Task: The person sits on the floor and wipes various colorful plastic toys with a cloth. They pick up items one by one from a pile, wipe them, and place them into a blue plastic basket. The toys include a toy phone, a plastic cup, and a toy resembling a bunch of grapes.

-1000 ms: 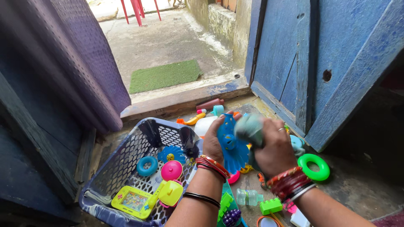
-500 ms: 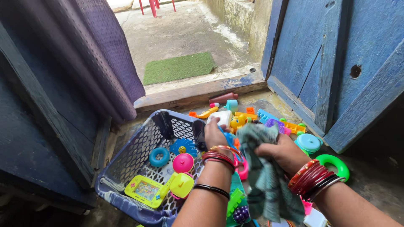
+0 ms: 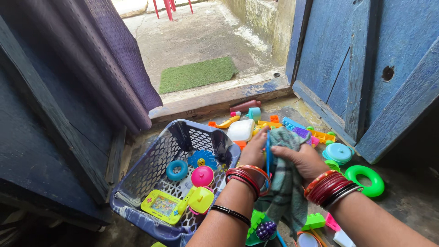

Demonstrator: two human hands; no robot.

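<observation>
Plastic, perforated and blue-grey, the laundry basket (image 3: 137, 183) stood on the floor (image 3: 402, 201) at the left, its mesh walls tilted toward the doorway. Inside lay a yellow handheld game (image 3: 161, 206), a blue ring (image 3: 176, 170), a round pink toy (image 3: 202, 176), a yellow toy pot (image 3: 199, 200) and a blue fan-shaped toy (image 3: 202, 159), all of glossy hard plastic.

Just right of the basket's rim, the left hand (image 3: 254, 153) was closed around a thin blue plastic toy (image 3: 268, 158), seen edge-on, its long axis running nearly straight up and down between the two hands. Red and gold bangles ringed that wrist, with a black band lower on the forearm.

Pressed against the toy's right face, the right hand (image 3: 304, 160) clutched a soft, checked teal cloth (image 3: 286, 183); the fabric bunched above the knuckles and hung limp below them, draping over the toy's lower part.

Beyond the hands, a white rectangular box (image 3: 241, 130), bright building blocks (image 3: 297, 130) and a yellow banana-shaped toy (image 3: 227, 122) lay scattered by the wooden threshold. Farther right sat a teal lidded cup (image 3: 338, 152) and a smooth green ring (image 3: 365, 180), near the weathered blue wooden door (image 3: 366, 68).
</observation>
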